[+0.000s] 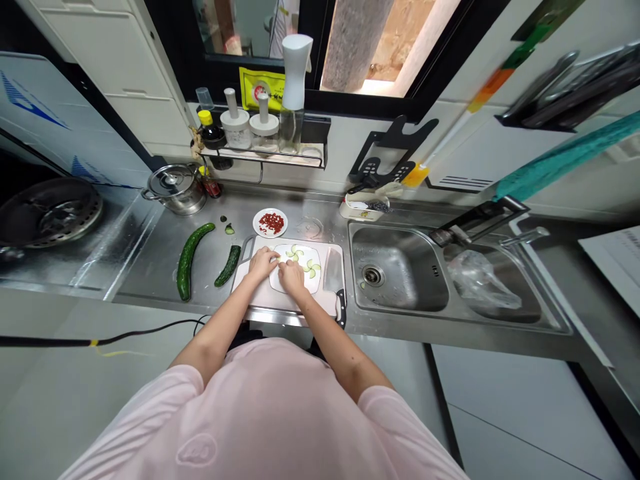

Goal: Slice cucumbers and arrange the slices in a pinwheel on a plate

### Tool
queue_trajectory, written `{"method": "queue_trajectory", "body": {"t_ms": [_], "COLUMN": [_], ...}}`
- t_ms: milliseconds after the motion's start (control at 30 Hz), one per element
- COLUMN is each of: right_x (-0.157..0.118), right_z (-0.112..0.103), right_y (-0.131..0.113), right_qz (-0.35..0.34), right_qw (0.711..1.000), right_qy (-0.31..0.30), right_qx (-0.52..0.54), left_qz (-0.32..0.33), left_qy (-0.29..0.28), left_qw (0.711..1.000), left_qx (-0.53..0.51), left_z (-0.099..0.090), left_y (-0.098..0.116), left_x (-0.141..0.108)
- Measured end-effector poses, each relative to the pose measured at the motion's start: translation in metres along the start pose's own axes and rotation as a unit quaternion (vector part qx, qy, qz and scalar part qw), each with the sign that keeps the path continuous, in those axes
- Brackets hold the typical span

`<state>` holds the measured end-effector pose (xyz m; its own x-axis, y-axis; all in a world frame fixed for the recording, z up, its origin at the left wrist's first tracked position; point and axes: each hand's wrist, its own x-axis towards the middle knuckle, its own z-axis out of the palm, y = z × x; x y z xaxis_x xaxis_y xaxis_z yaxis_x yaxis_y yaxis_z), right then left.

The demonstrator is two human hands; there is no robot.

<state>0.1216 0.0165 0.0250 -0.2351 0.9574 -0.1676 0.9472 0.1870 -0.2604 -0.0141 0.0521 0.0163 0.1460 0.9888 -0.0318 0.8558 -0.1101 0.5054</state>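
The left hand (261,264) and right hand (291,277) pinch narrowly at lower centre, fingertips on thin, pale cucumber slices (293,253) fanned across one white plate (314,288). The plate sits on one cutting board (320,305); two dark, ridged cucumber pieces (186,261) lie left, one steel cleaver (333,280) right.

Stainless steel counter (155,260): grey, with pale streaks. Left part: whole cucumber (188,260), dark green, glossy; cut cucumber piece (228,265), same dark skin. Front edge: cutting board (260,299), pale pink; on it, white plate (316,288) bearing cucumber slices (313,269), pale green with darker rims, laid in a pinwheel pattern. Back edge: small white dish (257,223) heaped with dried red berries (271,223). Above right corner: towel (565,157), mottled teal. Far left: white panel (35,100), blue triangular marks. Wearer's T-shirt (265,413): pale pink.
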Motion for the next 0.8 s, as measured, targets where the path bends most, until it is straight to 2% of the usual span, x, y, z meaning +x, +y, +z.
{"method": "queue_trajectory", "body": {"t_ms": [600,800], "right_x": [0.008,0.004], "right_z": [-0.001,-0.003], "right_y": [0.005,0.011], "right_qz": [-0.007,0.0], "right_qw": [1.0,0.995], "right_qy": [0.005,0.075], "right_qx": [0.03,0.071], "left_qz": [0.008,0.006], "left_qy": [-0.007,-0.011], "left_qw": [0.999,0.999], "left_qx": [0.034,0.05], "left_z": [-0.001,-0.003], "left_y": [0.004,0.007], "left_x": [-0.001,-0.001]}}
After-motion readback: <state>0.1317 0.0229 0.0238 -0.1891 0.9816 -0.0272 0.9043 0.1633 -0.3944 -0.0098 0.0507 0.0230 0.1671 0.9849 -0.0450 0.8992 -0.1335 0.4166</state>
